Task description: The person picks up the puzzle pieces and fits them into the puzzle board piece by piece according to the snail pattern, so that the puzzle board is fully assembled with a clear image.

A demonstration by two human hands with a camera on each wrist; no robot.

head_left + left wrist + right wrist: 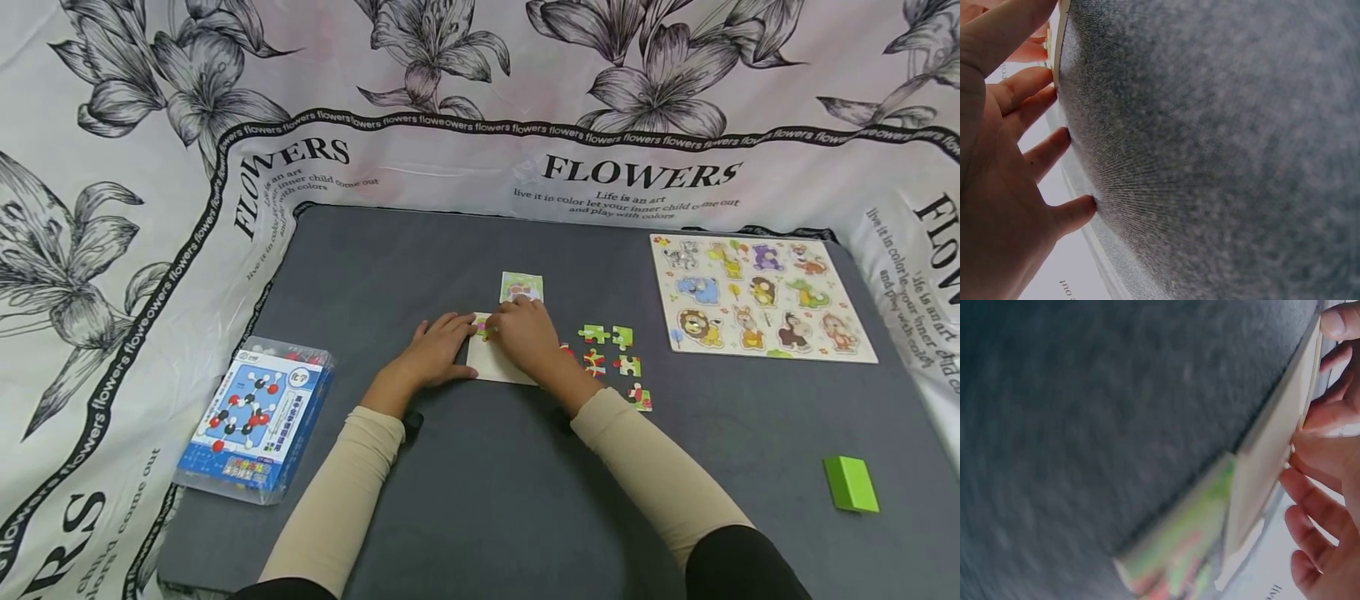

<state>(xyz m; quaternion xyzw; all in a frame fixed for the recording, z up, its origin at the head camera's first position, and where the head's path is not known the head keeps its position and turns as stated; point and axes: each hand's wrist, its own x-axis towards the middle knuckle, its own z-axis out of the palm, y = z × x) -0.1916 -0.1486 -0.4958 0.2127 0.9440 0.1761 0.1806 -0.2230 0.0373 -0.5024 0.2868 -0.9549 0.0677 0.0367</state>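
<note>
In the head view, a pale puzzle tray (495, 364) lies between the two hands. My left hand (435, 354) steadies its left side, the thumb near the front edge and the other fingers spread with tips down in the left wrist view. Over the tray's upper part is my right hand (528, 333), its thumb and index fingertip pinched together at a colourful puzzle piece (482, 326) in the upper left corner, mostly covered by fingers. Right of the tray lie several loose jigsaw pieces (594, 334), green, red and yellow. A small picture card (522, 285) sits just behind the tray.
A boxed molecule model kit (255, 417) stands at the left edge of the grey table (495, 508). An animal picture board (765, 300) lies at the back right, and a green block (851, 484) at the right. Flower-printed cloth (450, 158) borders the table.
</note>
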